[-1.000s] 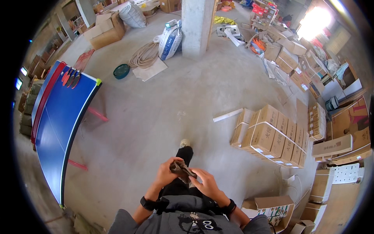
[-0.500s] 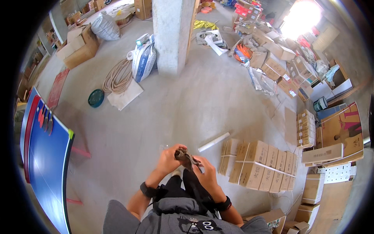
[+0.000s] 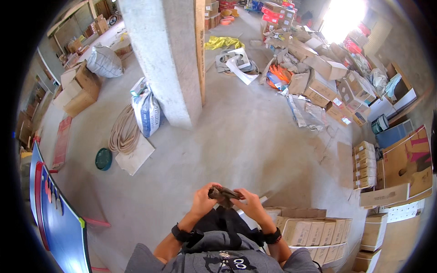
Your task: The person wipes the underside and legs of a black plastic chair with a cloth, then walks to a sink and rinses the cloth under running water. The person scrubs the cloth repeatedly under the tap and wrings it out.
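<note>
In front of my body I hold a small crumpled brown-grey cloth-like bundle (image 3: pixel 224 194) with both hands; its exact kind is hard to make out. My left hand (image 3: pixel 203 201) is closed round the bundle's left end, which shows a dark, folded opening. On the other side, the fingers and thumb of my right hand (image 3: pixel 251 204) pinch its right end. Below it are my dark trousers. A white strip or tube on the floor is partly hidden behind my right hand.
Strapped cartons (image 3: pixel 314 232) stand close by my right side. At left is a blue table-tennis table (image 3: pixel 63 227). Ahead are a concrete pillar (image 3: pixel 166 63), a coiled hose (image 3: pixel 123 132), a white-blue sack (image 3: pixel 146 111) and a green basin (image 3: pixel 104 159). Piled boxes (image 3: pixel 318 88) line the right.
My view has shifted forward and turned slightly right, so the pillar looks nearer and the cartons sit lower. My hands still hold the bundle, now turned more level between them.
</note>
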A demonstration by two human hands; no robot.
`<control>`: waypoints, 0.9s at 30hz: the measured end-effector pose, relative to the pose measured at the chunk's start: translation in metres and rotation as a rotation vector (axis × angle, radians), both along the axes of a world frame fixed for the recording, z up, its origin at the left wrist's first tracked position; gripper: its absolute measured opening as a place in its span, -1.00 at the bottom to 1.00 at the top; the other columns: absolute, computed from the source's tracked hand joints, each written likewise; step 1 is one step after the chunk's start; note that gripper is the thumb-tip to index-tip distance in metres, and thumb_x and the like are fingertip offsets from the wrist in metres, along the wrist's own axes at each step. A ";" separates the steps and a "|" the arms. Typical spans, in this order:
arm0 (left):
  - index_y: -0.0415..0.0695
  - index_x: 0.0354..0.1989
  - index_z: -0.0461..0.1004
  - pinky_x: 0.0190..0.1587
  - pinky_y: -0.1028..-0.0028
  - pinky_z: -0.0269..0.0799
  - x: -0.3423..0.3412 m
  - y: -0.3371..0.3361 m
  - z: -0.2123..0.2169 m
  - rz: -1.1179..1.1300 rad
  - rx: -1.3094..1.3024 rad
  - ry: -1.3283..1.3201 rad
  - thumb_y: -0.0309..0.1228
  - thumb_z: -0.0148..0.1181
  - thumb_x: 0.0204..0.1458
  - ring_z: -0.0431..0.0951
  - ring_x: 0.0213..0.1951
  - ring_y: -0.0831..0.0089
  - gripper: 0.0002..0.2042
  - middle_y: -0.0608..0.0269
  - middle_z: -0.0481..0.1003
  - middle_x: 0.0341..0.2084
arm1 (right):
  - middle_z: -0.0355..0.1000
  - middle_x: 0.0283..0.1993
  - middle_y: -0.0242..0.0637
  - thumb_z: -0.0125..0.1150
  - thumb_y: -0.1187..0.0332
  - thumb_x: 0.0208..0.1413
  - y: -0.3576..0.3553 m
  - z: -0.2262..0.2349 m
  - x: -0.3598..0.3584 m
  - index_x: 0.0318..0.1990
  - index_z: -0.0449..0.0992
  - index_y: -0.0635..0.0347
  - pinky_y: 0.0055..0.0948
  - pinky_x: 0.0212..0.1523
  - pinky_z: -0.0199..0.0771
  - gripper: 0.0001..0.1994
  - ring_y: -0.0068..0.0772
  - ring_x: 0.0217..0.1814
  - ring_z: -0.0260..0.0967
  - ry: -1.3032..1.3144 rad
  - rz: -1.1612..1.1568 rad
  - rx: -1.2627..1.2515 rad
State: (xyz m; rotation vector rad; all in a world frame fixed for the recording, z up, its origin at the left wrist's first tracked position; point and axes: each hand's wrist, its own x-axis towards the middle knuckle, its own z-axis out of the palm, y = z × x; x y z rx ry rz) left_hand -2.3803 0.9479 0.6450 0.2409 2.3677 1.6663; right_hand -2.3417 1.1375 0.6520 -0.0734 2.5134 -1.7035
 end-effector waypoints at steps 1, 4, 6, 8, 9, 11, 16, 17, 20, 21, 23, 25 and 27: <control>-0.12 -0.28 0.42 -0.28 0.49 0.42 -0.023 0.012 -0.002 0.022 0.036 -0.028 -0.54 0.29 -0.28 0.54 -0.35 0.41 -0.69 0.20 0.52 -0.42 | 0.45 -0.31 -0.17 0.21 0.38 -0.04 0.008 0.005 -0.024 -0.16 0.43 0.26 -0.46 -0.21 0.39 -0.73 -0.38 -0.30 0.42 -0.013 -0.004 0.023; -0.13 -0.29 0.42 -0.28 0.49 0.42 -0.101 0.038 -0.005 0.057 0.066 -0.058 -0.55 0.30 -0.29 0.54 -0.37 0.43 -0.69 0.22 0.52 -0.44 | 0.45 -0.32 -0.16 0.21 0.37 -0.04 0.028 -0.003 -0.097 -0.15 0.42 0.26 -0.45 -0.21 0.39 -0.72 -0.37 -0.31 0.42 -0.005 -0.047 -0.012; -0.13 -0.29 0.42 -0.28 0.50 0.42 -0.156 0.050 -0.011 0.060 0.081 -0.047 -0.55 0.30 -0.28 0.54 -0.37 0.45 -0.70 0.22 0.52 -0.46 | 0.45 -0.32 -0.16 0.20 0.36 -0.03 0.040 -0.004 -0.149 -0.14 0.41 0.25 -0.46 -0.20 0.39 -0.72 -0.37 -0.30 0.42 -0.013 -0.059 -0.038; -0.13 -0.30 0.42 -0.29 0.50 0.42 -0.218 0.060 -0.020 0.024 0.072 -0.044 -0.53 0.31 -0.28 0.53 -0.38 0.46 -0.70 0.23 0.52 -0.46 | 0.45 -0.32 -0.17 0.19 0.37 -0.02 0.055 -0.008 -0.204 -0.13 0.41 0.24 -0.46 -0.20 0.39 -0.72 -0.36 -0.30 0.42 -0.029 -0.065 -0.056; -0.12 -0.30 0.42 -0.29 0.51 0.42 -0.250 0.064 -0.023 0.003 0.069 -0.041 -0.53 0.31 -0.28 0.53 -0.38 0.47 -0.70 0.24 0.52 -0.47 | 0.45 -0.32 -0.17 0.19 0.37 -0.02 0.061 -0.011 -0.233 -0.13 0.41 0.23 -0.46 -0.20 0.39 -0.72 -0.35 -0.30 0.42 -0.047 -0.066 -0.031; -0.13 -0.30 0.43 -0.30 0.51 0.42 -0.311 0.072 -0.026 0.008 0.012 0.006 -0.51 0.31 -0.29 0.53 -0.39 0.48 -0.70 0.24 0.52 -0.47 | 0.46 -0.32 -0.18 0.19 0.39 -0.01 0.072 -0.021 -0.291 -0.13 0.41 0.22 -0.46 -0.21 0.39 -0.73 -0.34 -0.30 0.43 -0.080 -0.071 0.018; -0.12 -0.30 0.44 -0.34 0.50 0.41 -0.477 0.109 -0.020 -0.038 0.066 -0.115 -0.49 0.31 -0.29 0.53 -0.41 0.46 -0.71 0.21 0.52 -0.47 | 0.45 -0.36 -0.17 0.18 0.43 -0.03 0.094 0.002 -0.445 -0.18 0.42 0.26 -0.45 -0.24 0.41 -0.77 -0.32 -0.30 0.44 0.024 -0.153 0.141; -0.12 -0.30 0.44 -0.35 0.50 0.41 -0.511 0.119 -0.010 -0.044 0.067 -0.121 -0.49 0.31 -0.29 0.53 -0.42 0.45 -0.71 0.20 0.52 -0.47 | 0.45 -0.36 -0.16 0.18 0.43 -0.03 0.097 0.014 -0.477 -0.18 0.42 0.26 -0.45 -0.24 0.41 -0.77 -0.32 -0.30 0.44 0.048 -0.159 0.174; -0.15 -0.31 0.44 -0.35 0.52 0.41 -0.601 0.141 0.000 -0.058 0.053 -0.011 -0.51 0.31 -0.29 0.51 -0.44 0.50 -0.71 0.22 0.52 -0.52 | 0.44 -0.39 -0.17 0.18 0.45 -0.05 0.114 0.018 -0.563 -0.21 0.42 0.28 -0.46 -0.23 0.42 -0.78 -0.35 -0.29 0.44 0.088 -0.257 0.057; -0.13 -0.31 0.44 -0.36 0.50 0.42 -0.628 0.146 -0.001 -0.056 0.049 0.036 -0.49 0.31 -0.30 0.52 -0.44 0.44 -0.71 0.20 0.52 -0.52 | 0.45 -0.39 -0.22 0.19 0.48 -0.05 0.119 0.019 -0.590 -0.21 0.42 0.29 -0.50 -0.24 0.43 -0.78 -0.43 -0.28 0.43 0.079 -0.302 -0.003; -0.09 -0.32 0.45 -0.37 0.46 0.41 -0.683 0.161 0.000 -0.045 0.050 0.075 -0.46 0.31 -0.31 0.54 -0.44 0.34 -0.70 0.17 0.52 -0.52 | 0.46 -0.38 -0.25 0.19 0.49 -0.05 0.133 0.009 -0.647 -0.22 0.42 0.30 -0.53 -0.25 0.43 -0.79 -0.48 -0.29 0.44 0.091 -0.355 -0.077; -0.13 -0.32 0.45 -0.35 0.48 0.41 -0.739 0.180 0.004 -0.050 -0.019 0.093 -0.53 0.28 -0.31 0.53 -0.43 0.37 -0.71 0.17 0.51 -0.50 | 0.46 -0.37 -0.27 0.18 0.50 -0.04 0.151 -0.006 -0.705 -0.22 0.42 0.31 -0.54 -0.25 0.44 -0.80 -0.52 -0.30 0.44 0.078 -0.372 -0.136; -0.15 -0.32 0.45 -0.34 0.48 0.40 -0.798 0.202 -0.004 -0.037 -0.067 0.120 -0.57 0.25 -0.33 0.52 -0.42 0.35 -0.71 0.16 0.51 -0.48 | 0.47 -0.37 -0.27 0.17 0.51 -0.04 0.170 -0.023 -0.766 -0.24 0.42 0.32 -0.56 -0.25 0.44 -0.82 -0.55 -0.31 0.44 0.039 -0.355 -0.189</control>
